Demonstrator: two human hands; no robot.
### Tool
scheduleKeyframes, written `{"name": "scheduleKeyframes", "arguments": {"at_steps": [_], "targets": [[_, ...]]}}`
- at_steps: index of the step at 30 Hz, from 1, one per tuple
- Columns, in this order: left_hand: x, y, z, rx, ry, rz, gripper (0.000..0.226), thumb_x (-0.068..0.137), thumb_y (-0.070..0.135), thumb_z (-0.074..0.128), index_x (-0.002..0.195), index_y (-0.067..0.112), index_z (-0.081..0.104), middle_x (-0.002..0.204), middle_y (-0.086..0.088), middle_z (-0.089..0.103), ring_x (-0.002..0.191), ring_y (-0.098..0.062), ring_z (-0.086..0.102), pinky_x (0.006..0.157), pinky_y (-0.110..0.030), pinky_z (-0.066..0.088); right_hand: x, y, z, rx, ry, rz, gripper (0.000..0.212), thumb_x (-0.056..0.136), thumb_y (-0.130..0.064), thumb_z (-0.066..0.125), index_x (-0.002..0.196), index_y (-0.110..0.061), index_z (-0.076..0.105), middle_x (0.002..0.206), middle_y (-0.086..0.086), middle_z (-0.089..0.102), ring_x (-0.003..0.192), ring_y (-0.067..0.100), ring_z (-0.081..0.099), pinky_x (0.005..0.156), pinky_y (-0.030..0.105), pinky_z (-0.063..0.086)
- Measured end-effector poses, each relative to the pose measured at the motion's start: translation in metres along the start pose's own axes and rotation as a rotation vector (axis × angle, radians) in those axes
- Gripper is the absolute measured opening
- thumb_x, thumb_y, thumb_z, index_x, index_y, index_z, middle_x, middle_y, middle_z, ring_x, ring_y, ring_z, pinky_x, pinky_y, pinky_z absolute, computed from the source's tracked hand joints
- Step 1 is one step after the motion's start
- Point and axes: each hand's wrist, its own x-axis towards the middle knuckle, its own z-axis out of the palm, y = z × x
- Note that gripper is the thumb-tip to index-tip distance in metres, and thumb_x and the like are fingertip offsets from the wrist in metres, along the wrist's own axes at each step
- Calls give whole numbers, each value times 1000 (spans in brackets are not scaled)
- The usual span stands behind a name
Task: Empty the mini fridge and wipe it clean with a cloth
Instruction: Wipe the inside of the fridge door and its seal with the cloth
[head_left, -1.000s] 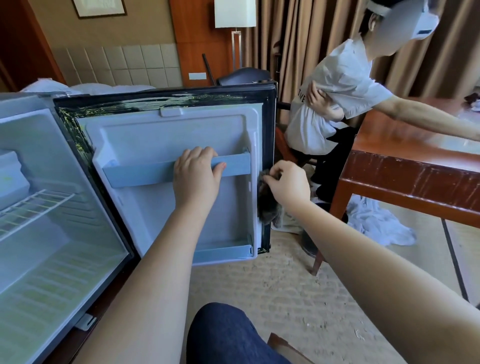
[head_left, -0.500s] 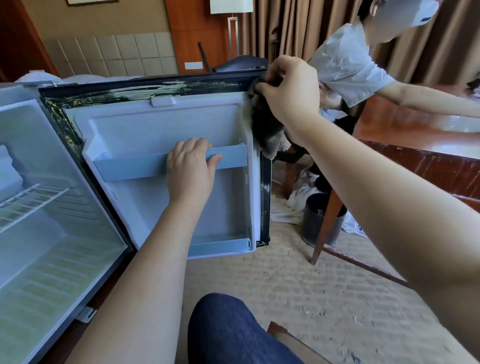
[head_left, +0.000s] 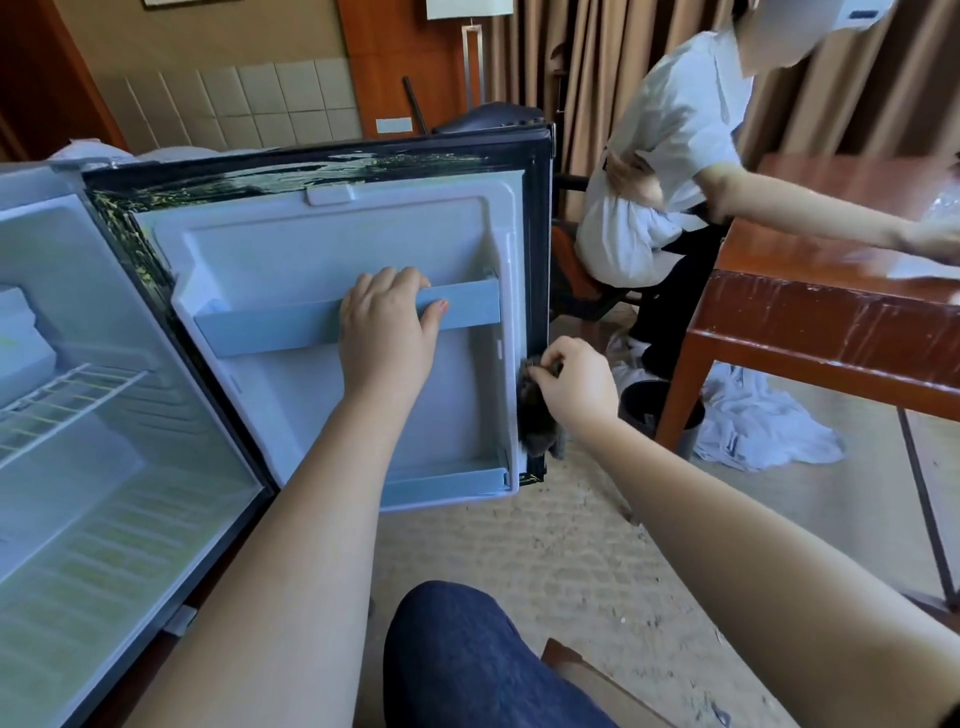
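Note:
The mini fridge (head_left: 67, 467) stands open at the left, its white inside bare apart from a wire shelf (head_left: 57, 405). Its door (head_left: 332, 249) swings out toward me. My left hand (head_left: 387, 332) grips the pale blue door rail (head_left: 270, 325), fingers curled over its top. My right hand (head_left: 574, 387) pinches a dark grey cloth (head_left: 535, 421) against the door's outer right edge, low down near the bottom corner.
A person in a white shirt (head_left: 670, 150) sits at the right, one arm stretched over a red-brown wooden table (head_left: 831, 312). A dark bin (head_left: 649, 410) and crumpled white fabric (head_left: 753, 421) lie under the table. My knee (head_left: 467, 660) is at the bottom.
My right hand with the cloth went up to the door's top right corner, then came back down the outer edge to near the bottom. My left hand stayed on the rail.

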Motion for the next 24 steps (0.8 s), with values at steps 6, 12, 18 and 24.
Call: {"name": "scheduleKeyframes", "arguments": {"at_steps": [6,12,18,24], "targets": [[-1,0,1,13,9,6,17,86,21,69,91,6,62,90,-14,62,90,-36,53,81,-37,31,18,-30,-31,-46,98,-195,14,84,-22,71,82,-14,60,87,-6,50,76,18,54,62,28,38],[-6,-1,-2,17,36,33,17,85,21,69,87,6,61,85,-13,61,84,-36,53,77,-34,29,76,-122,-107,96,405,-388,18,80,-28,71,85,-14,60,89,-6,51,78,7,45,61,15,30],[-9,-1,-7,-16,44,28,16,83,20,70,87,7,62,86,-13,62,84,-36,54,74,-35,29,48,-86,-69,226,394,-387,16,82,-21,69,80,-14,55,85,-2,53,75,9,48,64,23,36],[-9,-1,-7,-32,41,40,16,86,22,67,88,7,62,90,-13,64,87,-35,53,77,-35,29,4,-12,-15,172,201,-244,17,87,-22,68,82,-18,52,84,-4,53,68,14,48,59,25,33]]}}
